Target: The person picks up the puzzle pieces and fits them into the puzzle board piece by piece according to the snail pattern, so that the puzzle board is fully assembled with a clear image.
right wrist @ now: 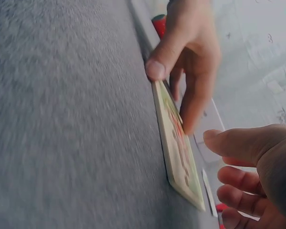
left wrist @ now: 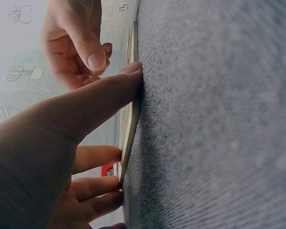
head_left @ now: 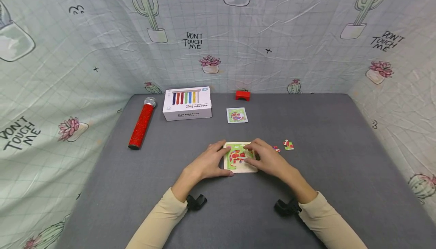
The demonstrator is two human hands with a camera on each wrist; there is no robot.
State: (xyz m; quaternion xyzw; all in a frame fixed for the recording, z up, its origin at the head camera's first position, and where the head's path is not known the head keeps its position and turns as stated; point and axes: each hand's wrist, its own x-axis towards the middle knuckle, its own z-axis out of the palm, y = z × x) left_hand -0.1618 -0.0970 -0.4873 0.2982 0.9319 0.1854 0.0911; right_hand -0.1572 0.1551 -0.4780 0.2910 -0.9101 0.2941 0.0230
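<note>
A small wooden jigsaw puzzle board (head_left: 251, 168) with a red and green picture lies on the grey table in front of me. My left hand (head_left: 212, 162) holds it at the left side, thumb along the near edge and fingers toward the far edge. Over the right part of the board hovers my right hand (head_left: 270, 160), its fingers loosely bent. In the right wrist view nothing shows between that hand's thumb (right wrist: 229, 142) and fingers. Just beyond the right hand lie two loose puzzle pieces, one colourful piece (head_left: 288, 145) in full view and another piece (head_left: 276, 149) partly hidden.
Behind the board lies a picture card (head_left: 237, 115), with a red arch block (head_left: 242, 96) farther back. A white toy box (head_left: 187, 104) stands at the back left, beside a red glittery microphone (head_left: 142, 126). A printed cloth (head_left: 238, 52) hangs behind the table.
</note>
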